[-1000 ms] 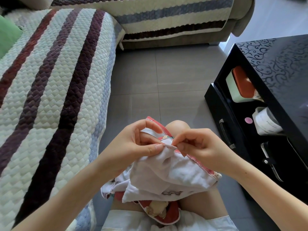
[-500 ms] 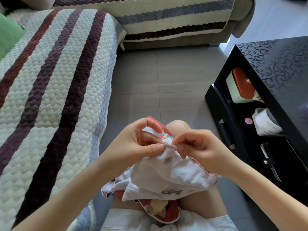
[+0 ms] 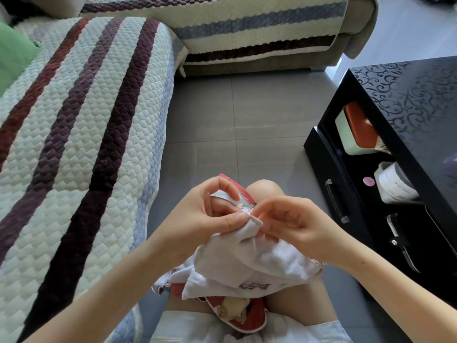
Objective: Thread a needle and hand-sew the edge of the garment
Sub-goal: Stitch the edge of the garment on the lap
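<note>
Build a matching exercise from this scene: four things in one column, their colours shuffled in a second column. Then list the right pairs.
Column one:
1. garment
2. cushion
3. small round disc
4. sofa cover

Column two:
A. pink
B. green
C. white with red trim
D. cream with dark stripes

Pairs: 1-C, 2-B, 3-A, 4-D.
</note>
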Available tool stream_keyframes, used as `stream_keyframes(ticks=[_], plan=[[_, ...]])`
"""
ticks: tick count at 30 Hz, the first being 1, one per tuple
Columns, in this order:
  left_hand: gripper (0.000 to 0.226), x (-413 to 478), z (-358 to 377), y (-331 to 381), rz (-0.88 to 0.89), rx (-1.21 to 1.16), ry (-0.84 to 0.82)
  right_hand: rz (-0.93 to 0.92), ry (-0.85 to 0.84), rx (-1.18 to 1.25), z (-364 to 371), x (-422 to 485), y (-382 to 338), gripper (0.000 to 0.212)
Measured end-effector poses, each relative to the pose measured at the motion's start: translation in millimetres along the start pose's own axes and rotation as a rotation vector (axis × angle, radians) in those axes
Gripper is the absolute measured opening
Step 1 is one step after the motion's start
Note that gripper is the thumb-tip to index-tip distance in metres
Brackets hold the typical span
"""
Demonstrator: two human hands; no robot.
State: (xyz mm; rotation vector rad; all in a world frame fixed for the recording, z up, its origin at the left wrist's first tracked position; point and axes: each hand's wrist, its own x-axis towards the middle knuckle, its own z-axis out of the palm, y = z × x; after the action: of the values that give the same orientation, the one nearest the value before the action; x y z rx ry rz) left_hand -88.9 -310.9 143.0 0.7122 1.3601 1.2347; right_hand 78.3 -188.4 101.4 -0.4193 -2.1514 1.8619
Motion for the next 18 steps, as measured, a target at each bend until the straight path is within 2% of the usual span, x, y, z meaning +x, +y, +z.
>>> stream_keyframes(ticks=[3,10,12,15,18], plan=[[0.032,0,0,0,0.01,0.009,0.03,-0.001,0.034,-0.044,2,-2,3,0.006],[0.04,0,4,1,0.028,-0.055,0.08,-0.057,0.058,0.072,13,-1,1,0.012],[0.042,1,6,0,0.011,-0.079,0.09,-0.087,0.143,-0.095,11,-3,0,0.015],[0.045,1,10,-3,-0.014,-0.136,0.129,-0.313,0.363,-0.521,8,-8,-6,0.016],[0.039,2,13,-3,-0.041,-0.205,0.129,-0.483,0.455,-0.703,15,-5,-13,0.011]])
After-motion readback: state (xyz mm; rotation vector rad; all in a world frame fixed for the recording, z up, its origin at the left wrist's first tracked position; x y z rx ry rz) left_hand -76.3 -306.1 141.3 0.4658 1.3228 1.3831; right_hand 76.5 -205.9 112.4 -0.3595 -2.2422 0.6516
